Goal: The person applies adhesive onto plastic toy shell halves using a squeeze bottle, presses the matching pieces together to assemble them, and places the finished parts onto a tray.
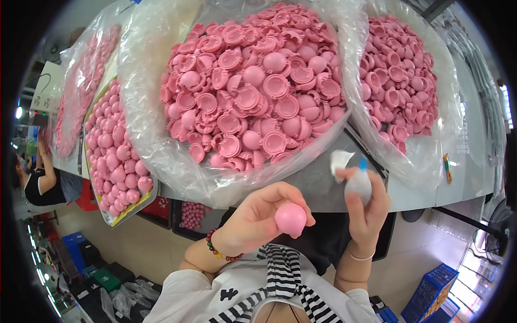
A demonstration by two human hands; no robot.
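A smooth pink plastic ball (291,219) with a small bump at its lower edge sits in the fingers of my left hand (252,219), which is closed round it in front of my chest. My right hand (370,211) is wrapped round a small whitish squeeze bottle (360,186) with a blue tip pointing away from me. A crumpled white tissue (341,160) is by my right fingertips; whether they touch it I cannot tell. Beyond both hands, a clear plastic bag (156,156) lies spread open, heaped with pink cup-shaped shell parts (253,97).
At right, another plastic bag (431,161) holds more pink shells. A tray (153,195) of pink balls stands at left. A yellow-green stick-like item (447,168) lies on the grey table (412,198). Blue crates (431,293) are on the floor; a person (46,177) works at far left.
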